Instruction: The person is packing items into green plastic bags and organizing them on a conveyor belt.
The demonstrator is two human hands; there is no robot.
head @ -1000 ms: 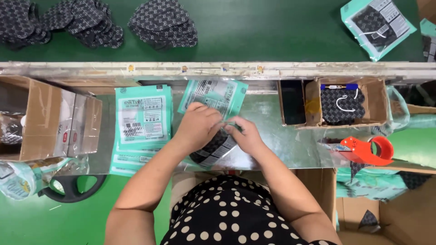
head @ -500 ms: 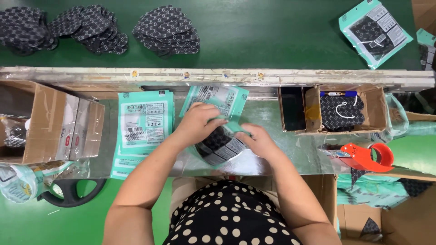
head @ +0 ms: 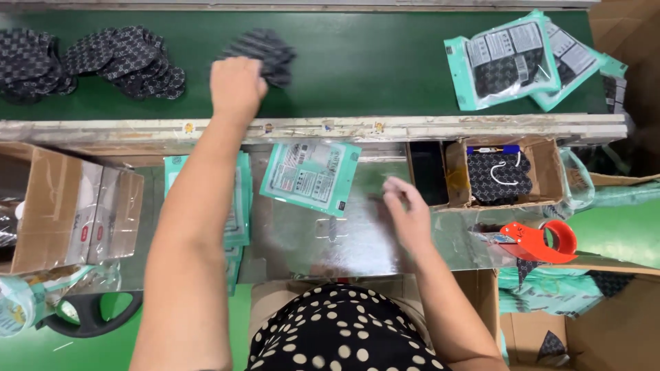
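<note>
From my remote seat I see the left hand (head: 237, 86) stretched out over the green belt (head: 371, 65), its grip curled down onto a dark patterned mask (head: 265, 49). The fingers are bent over the near edge of the mask and touching it; whether they have closed fully on it I cannot tell, since the back of the hand hides the fingertips. The mask lies flat on the belt, partly under the hand, well apart from the heap of similar masks (head: 82, 62) at the far left.

The right hand (head: 409, 213) hovers low over the shiny metal surface (head: 330, 240) in front of me, its grip loose and half open, fingers spread and holding nothing. Just to its left a teal packet (head: 309, 177) lies tilted on the surface, and a stack of the same packets (head: 237, 206) sits beside the left forearm.

To the right of the right hand stands a small cardboard box (head: 543, 172) with a dark mask inside, and nearer me a red tape dispenser (head: 540, 242). Filled teal packets (head: 509, 62) rest on the belt at the upper right. A larger open carton (head: 62, 209) stands at the left edge.
</note>
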